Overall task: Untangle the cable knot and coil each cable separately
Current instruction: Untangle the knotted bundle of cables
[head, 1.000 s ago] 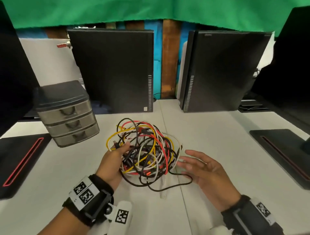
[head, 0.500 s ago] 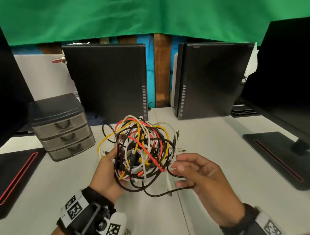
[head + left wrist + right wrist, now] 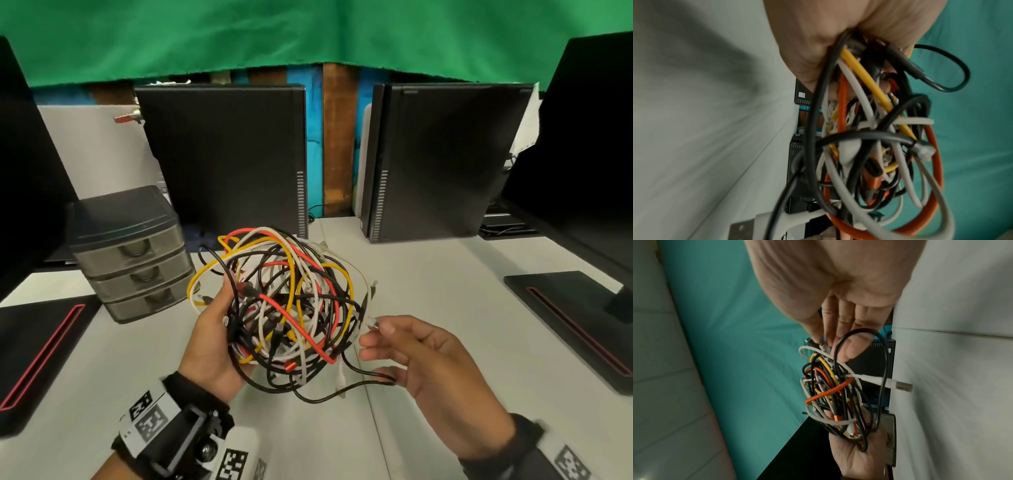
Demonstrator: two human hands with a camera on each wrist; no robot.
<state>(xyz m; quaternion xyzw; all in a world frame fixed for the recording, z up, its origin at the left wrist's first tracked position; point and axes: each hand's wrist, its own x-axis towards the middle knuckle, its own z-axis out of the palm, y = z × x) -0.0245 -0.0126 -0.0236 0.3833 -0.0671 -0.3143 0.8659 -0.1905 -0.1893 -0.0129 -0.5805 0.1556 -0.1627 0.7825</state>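
Cable knot held above the counter, gripped in the left hand. Right hand pinching a white plug end. Untangling barely begun; next, probably easing that end free through the loops.

Bare counter lies under and right of the right grip; drawer unit blocks the far left.
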